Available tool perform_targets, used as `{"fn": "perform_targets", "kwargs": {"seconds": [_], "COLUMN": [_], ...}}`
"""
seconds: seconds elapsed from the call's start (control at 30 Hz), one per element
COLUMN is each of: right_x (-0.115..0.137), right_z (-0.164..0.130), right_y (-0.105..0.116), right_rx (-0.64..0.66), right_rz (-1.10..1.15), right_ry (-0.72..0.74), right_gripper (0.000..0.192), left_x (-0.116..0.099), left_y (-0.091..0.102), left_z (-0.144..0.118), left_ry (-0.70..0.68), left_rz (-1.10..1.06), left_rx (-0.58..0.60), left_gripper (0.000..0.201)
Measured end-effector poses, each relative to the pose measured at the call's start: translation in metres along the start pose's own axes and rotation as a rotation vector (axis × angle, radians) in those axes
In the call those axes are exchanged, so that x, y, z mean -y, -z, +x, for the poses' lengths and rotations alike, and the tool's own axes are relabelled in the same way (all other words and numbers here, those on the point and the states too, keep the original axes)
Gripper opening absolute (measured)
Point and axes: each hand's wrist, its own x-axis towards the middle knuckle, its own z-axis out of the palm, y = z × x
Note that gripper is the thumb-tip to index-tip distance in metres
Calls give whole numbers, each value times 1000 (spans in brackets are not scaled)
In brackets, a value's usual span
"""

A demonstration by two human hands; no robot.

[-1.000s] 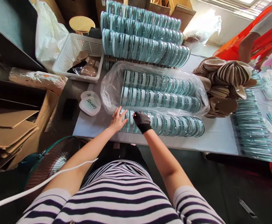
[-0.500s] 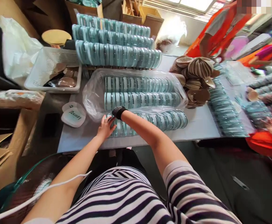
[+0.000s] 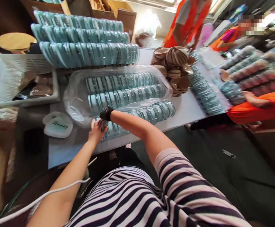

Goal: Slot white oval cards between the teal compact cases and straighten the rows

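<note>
A row of teal round compacts [image 3: 149, 113] lies on edge along the white table's [image 3: 189, 110] near side. My left hand [image 3: 95, 131] presses flat against the row's left end. My right hand [image 3: 105, 113], in a black glove, rests on top of the same end, fingers bent over the compacts. Just behind, a clear plastic bag [image 3: 76, 94] holds two more rows of teal compacts [image 3: 125, 90]. Two pale lids printed "Beauty" [image 3: 58, 127] lie left of my hands.
Three long stacked rows of teal compacts [image 3: 85, 53] stand at the back. A white basket [image 3: 7, 78] with brown puffs sits left. A heap of brown puffs [image 3: 172, 67] and more compacts [image 3: 204, 93] lie right. People in orange [image 3: 257, 107] work at the right.
The view has swung right and tilted. My right hand moved left, onto the end of the near row beside my left hand. My left hand stays at that end.
</note>
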Motion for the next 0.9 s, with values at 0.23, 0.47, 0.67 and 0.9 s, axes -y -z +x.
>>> {"fn": "perform_targets", "kwargs": {"seconds": [0.23,0.47,0.67,0.9], "right_x": [3,43,29,-57], "right_z": [-56,-72,-83,-66], "right_y": [-84,-190,-179,-53], "right_rx": [-270,-190,-254,-108], "right_rz": [-12,164,192,-15], "right_ry": [-112,-236,-303,-439], "right_gripper": [35,34,41,37], "left_x": [-1,-1,-7,-38], "left_y": [6,3,10,-4], "left_z": [4,4,1,15], "left_ry": [23,36,-2,-187], "left_rz": [-35,-74,4,35], "left_rx": [34,38,-4,43], "left_gripper": [55,55,55,62]}}
